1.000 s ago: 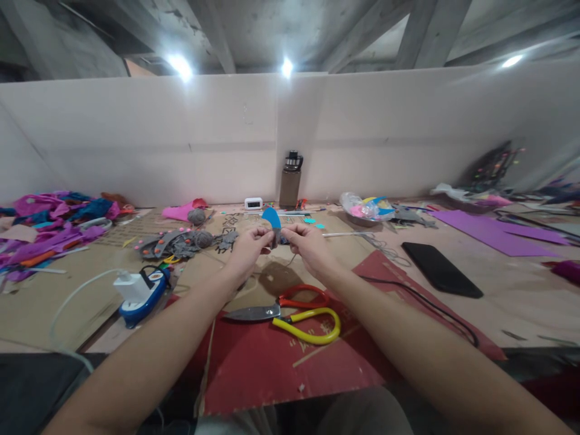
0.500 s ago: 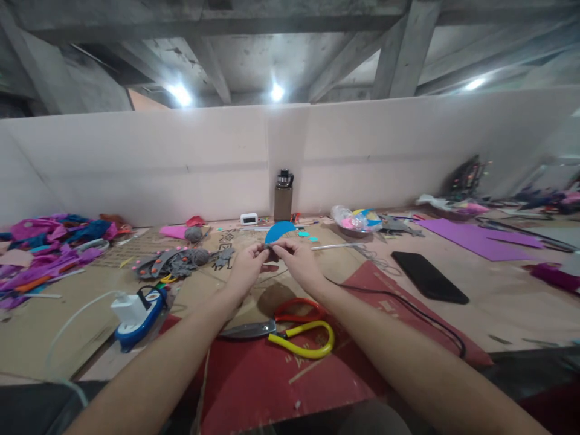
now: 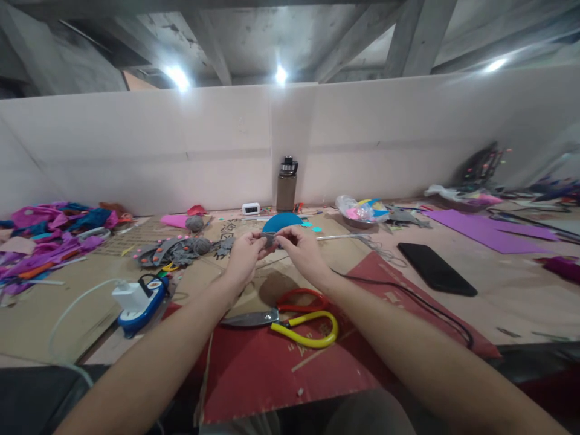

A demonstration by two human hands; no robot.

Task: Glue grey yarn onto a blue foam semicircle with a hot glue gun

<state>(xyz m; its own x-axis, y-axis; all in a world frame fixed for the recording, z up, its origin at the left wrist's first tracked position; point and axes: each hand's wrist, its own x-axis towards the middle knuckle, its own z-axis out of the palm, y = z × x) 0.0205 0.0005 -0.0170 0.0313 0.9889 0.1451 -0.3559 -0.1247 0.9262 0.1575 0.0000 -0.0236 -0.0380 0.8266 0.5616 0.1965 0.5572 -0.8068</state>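
Note:
My left hand (image 3: 247, 252) and my right hand (image 3: 299, 244) meet over the cardboard, each with its fingertips pinched on a small dark grey piece (image 3: 269, 240), perhaps felt; its full shape is hidden by the fingers. Just behind them lies a blue half-round sheet (image 3: 283, 222), partly covered by the hands. Between my forearms, scissors (image 3: 304, 335) with one red and one yellow handle rest on a red cardboard sheet (image 3: 272, 380), blades to the left. Grey pieces with pink and orange dots (image 3: 170, 252) and a ball of grey yarn (image 3: 200, 246) lie left of my left hand.
A dark bottle (image 3: 286, 187) and a small white clock (image 3: 251, 209) stand at the back. Right are a bowl of bagged bits (image 3: 362, 211), a black phone (image 3: 435, 269) and purple sheets (image 3: 489, 232). Left are a blue-white power strip (image 3: 140, 311) and a heap of felt scraps (image 3: 58, 232).
The view has tilted and shifted slightly. My fingers have parted a little, so more of the grey piece shows between them. The scissors and other things lie as before.

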